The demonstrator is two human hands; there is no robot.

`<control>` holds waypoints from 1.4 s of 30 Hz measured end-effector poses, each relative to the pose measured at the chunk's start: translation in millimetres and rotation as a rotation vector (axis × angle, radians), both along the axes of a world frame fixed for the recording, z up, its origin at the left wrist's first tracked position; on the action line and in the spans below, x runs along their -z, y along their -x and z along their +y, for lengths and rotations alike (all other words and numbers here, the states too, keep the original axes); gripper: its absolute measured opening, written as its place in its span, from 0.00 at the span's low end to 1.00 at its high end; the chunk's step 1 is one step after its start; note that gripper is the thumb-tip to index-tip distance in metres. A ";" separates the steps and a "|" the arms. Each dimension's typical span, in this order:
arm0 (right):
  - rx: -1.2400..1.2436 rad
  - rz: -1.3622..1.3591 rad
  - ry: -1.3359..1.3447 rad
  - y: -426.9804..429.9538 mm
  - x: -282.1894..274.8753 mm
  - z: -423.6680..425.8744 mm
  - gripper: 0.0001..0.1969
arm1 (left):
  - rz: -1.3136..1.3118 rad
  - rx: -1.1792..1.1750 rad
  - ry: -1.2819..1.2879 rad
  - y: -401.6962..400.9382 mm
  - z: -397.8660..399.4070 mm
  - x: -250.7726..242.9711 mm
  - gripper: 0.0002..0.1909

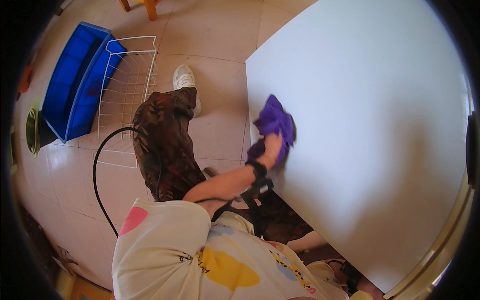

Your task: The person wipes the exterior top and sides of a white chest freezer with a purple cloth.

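Note:
My left hand (273,146) grips a crumpled purple cloth (275,116) and presses it on a large smooth white panel (348,112), close to the panel's left edge. The fingers are mostly covered by the cloth. A black strap (258,170) and a small device circle that wrist. At the lower right, part of my right arm shows with a black wrist strap (350,275), below the panel's near edge. My right hand is too dark and too hidden to make out.
To the left, a white wire basket (125,93) leans by a blue plastic crate (84,80) on the tiled floor (213,138). A lined green bin (33,131) stands beyond. Wooden stool legs (150,8) show at the top. A black cable (96,176) loops beside my leg (165,142).

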State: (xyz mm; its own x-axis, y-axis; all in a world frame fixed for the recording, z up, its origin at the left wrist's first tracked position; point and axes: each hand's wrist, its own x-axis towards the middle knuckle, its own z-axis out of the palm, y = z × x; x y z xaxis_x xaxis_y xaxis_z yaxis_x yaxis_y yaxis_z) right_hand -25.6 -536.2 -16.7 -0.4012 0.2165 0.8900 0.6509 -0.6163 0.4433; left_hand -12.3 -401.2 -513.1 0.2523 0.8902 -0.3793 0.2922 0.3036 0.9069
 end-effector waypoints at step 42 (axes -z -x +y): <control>0.130 0.078 0.052 -16.4 8.8 34.9 0.22 | -0.575 -0.058 0.230 -107.9 345.6 34.2 0.27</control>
State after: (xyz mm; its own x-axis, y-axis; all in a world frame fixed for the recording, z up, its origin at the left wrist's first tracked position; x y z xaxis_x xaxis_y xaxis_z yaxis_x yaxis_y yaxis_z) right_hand -9.2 -501.3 -25.6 -0.2963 0.3090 0.9037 0.6007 -0.6753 0.4279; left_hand 95.6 -55.6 -547.2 0.4271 0.8201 -0.3809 -0.2466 0.5109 0.8235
